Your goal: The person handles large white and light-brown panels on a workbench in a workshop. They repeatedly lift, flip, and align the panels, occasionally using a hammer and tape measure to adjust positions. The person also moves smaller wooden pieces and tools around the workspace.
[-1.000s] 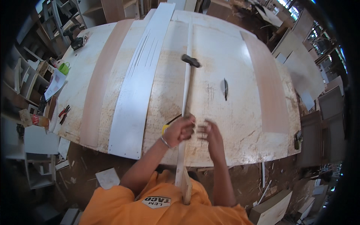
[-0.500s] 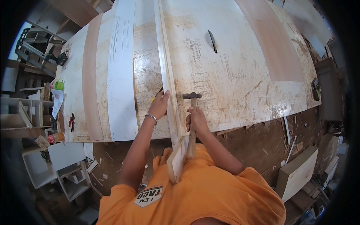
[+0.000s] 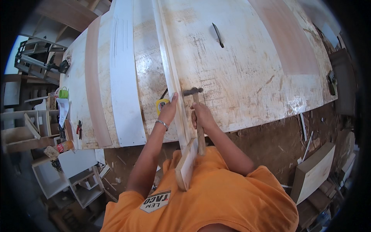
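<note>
"Shirt (image 3: 232, 187)?"
"Orange, loose, creased. Short sleeves (image 3: 123, 207)."
"Marking on it?"
"Whitish badge (image 3: 151, 205), front left, dark band, dark lettering. Printed or sewn, can't tell from here."
"Anything else worn?"
"Bracelet (image 3: 162, 123), left wrist (image 3: 158, 128): silvery, looks linked."

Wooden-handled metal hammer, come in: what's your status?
Left hand against long pale wooden strip. Right hand gripping hammer, right of strip. Yellow tape measure close beside left hand.

The stained bench (image 3: 251, 89) carries red-handled pliers (image 3: 79, 128), a brown strip (image 3: 92, 73) and a white board (image 3: 124, 89) at left, a long wooden piece (image 3: 164, 50) and a slim dark object (image 3: 218, 35) at upper centre, and a brown panel (image 3: 290, 42) upper right.
</note>
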The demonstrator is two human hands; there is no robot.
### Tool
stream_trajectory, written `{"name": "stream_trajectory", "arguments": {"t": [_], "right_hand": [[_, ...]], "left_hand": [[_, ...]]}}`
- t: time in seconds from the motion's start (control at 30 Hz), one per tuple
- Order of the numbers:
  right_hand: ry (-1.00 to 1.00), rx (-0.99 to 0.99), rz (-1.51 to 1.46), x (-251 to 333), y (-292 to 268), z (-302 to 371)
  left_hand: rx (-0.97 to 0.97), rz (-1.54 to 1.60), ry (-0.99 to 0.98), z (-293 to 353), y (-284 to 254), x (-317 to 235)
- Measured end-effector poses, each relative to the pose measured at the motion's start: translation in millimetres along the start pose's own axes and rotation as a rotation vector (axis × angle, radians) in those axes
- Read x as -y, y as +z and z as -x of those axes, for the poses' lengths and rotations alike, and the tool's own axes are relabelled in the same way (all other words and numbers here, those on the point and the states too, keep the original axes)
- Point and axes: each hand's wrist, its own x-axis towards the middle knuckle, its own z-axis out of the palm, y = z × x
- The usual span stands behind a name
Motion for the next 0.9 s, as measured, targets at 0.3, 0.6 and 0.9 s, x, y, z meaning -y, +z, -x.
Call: {"name": "stream_trajectory", "arguments": {"t": [0.3, 0.6, 0.9], "right_hand": [[-0.311, -0.112, 0.161, 21.8, 4.2, -144.7], [-0.358, -0.116, -0.052, 197.4, 59.4, -268.9], [-0.225, 0.047, -0.130, 238.4, 72.9, -345.8]], "left_hand": [[-0.058, -0.010, 0.170, 37.8, 2.2, -19.6], [-0.227, 0.155, 0.065, 32.4, 16.1, -16.2], [-0.259, 0.194, 0.043, 35.9, 13.1, -27.2]]}}
